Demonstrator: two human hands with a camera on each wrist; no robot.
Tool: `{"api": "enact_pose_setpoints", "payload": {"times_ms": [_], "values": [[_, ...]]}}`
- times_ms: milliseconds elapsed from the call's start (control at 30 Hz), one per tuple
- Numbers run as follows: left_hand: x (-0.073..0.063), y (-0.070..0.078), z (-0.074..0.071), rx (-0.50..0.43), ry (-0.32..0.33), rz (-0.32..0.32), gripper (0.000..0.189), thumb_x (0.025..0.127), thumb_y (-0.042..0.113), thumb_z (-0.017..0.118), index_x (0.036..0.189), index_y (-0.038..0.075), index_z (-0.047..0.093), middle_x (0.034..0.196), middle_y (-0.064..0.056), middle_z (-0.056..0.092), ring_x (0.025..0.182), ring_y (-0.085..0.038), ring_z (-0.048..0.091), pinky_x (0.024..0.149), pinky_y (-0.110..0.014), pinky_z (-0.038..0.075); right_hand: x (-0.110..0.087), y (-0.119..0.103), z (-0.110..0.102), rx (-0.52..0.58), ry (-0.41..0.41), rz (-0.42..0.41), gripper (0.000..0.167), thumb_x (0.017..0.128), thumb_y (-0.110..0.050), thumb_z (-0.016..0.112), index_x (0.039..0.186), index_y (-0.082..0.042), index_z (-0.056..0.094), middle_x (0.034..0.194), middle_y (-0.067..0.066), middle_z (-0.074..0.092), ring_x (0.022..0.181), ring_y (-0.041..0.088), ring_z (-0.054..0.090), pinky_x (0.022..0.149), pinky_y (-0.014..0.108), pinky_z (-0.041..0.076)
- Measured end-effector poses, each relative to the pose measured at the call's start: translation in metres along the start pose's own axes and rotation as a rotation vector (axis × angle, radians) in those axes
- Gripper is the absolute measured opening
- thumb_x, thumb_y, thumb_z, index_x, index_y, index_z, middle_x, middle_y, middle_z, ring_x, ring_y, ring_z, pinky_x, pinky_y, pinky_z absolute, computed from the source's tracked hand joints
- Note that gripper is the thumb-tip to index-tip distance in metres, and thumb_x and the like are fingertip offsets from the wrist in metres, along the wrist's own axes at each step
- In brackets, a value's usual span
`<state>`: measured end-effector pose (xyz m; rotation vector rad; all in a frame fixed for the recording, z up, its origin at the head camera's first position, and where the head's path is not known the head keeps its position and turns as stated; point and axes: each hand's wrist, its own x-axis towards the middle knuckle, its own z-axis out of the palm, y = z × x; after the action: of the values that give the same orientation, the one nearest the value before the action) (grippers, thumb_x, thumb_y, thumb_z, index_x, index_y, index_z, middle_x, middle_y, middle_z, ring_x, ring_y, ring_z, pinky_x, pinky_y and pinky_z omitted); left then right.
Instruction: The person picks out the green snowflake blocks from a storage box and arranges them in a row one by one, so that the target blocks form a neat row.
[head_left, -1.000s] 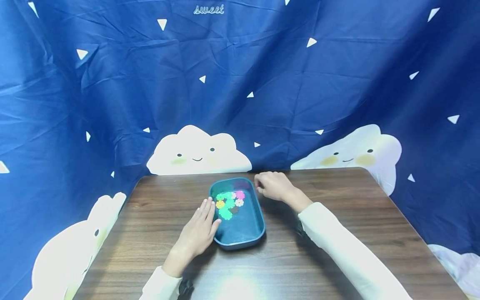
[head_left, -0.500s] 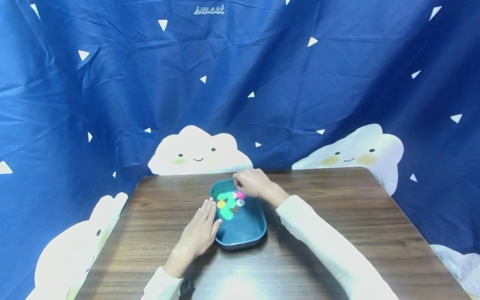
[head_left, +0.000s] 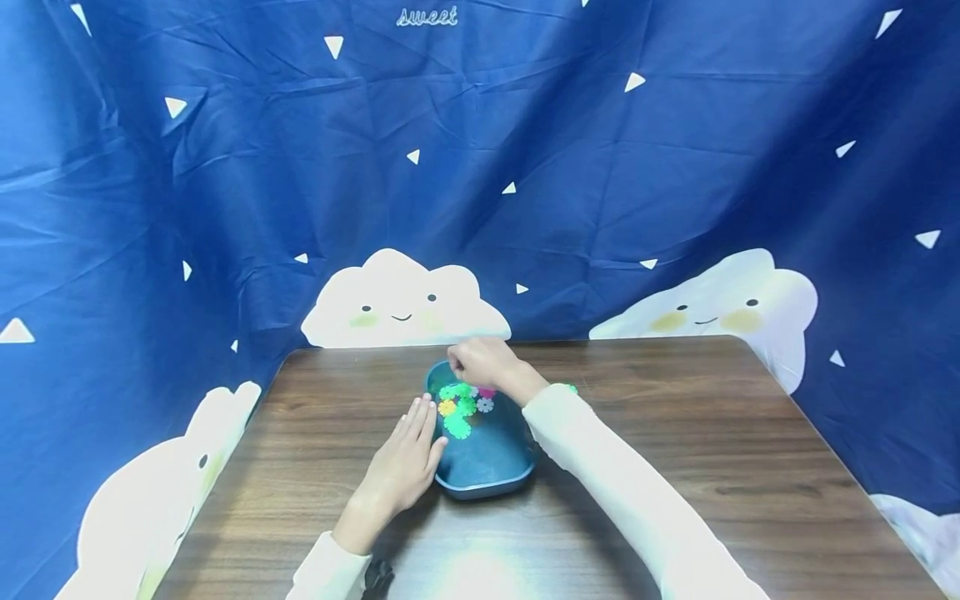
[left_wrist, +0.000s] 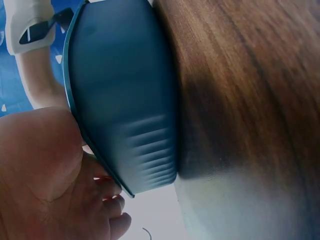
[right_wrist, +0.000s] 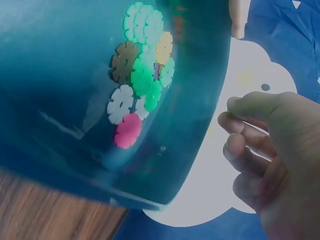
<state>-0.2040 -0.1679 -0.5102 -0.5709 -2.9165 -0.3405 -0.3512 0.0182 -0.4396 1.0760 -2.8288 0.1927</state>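
Note:
A blue-green plastic tray point(head_left: 487, 490) stands on the wooden table. Several notched snowflake discs lie inside near its far end: a green disc point(head_left: 466, 407), an orange disc point(head_left: 447, 407), a pink disc point(right_wrist: 128, 131), a brown disc point(right_wrist: 124, 62) and a white disc point(right_wrist: 120, 104), among others. My left hand point(head_left: 402, 467) rests with straight fingers along the tray's left rim. Over the tray's far end hovers my right hand point(head_left: 486, 364); in the right wrist view its fingers curl loosely with nothing visible between them. Beyond my right sleeve, another green disc point(head_left: 568, 388) shows partly on the table.
The brown table point(head_left: 720, 433) extends to both sides of the tray. Behind it hangs a blue curtain point(head_left: 480, 167) with white clouds and triangles. My right sleeve point(head_left: 622, 483) crosses above the tray's right side.
My right hand has moved left from beside the tray to above its far end. A green disc on the table right of the tray has come into view. My left hand stays put.

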Motion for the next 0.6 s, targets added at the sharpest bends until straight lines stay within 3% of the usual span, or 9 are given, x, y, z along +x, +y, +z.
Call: {"api": "enact_pose_setpoints", "payload": {"times_ms": [200,367,600], "values": [[0.000,-0.001,0.000,0.001,-0.002,0.003,0.065,0.115,0.035,0.043,0.162,-0.009,0.035,0.173,-0.025,0.029,0.162,-0.040,0.028,0.131,-0.055,0.031,0.010,-0.003,0.009,-0.006,-0.037,0.012,0.011,0.101,-0.016,0.069,0.098,-0.020,0.079,0.094,-0.008,0.077,0.082,0.008,0.066,0.077,0.026,0.060],[0.000,-0.001,-0.001,0.001,-0.018,-0.007,0.065,0.115,0.035,0.042,0.163,-0.008,0.033,0.174,-0.025,0.028,0.163,-0.039,0.027,0.132,-0.054,0.031,0.015,-0.007,0.018,0.019,-0.082,0.024,0.015,0.103,-0.018,0.068,0.108,-0.019,0.082,0.107,-0.005,0.080,0.096,0.013,0.072,0.089,0.033,0.062],[0.001,0.000,-0.002,-0.005,-0.028,-0.007,0.065,0.116,0.036,0.041,0.163,-0.008,0.033,0.174,-0.024,0.027,0.163,-0.039,0.026,0.131,-0.055,0.031,0.016,-0.014,0.034,0.052,-0.168,0.052,0.022,0.107,-0.019,0.064,0.122,-0.016,0.080,0.120,-0.001,0.079,0.107,0.019,0.074,0.096,0.038,0.062]]}}
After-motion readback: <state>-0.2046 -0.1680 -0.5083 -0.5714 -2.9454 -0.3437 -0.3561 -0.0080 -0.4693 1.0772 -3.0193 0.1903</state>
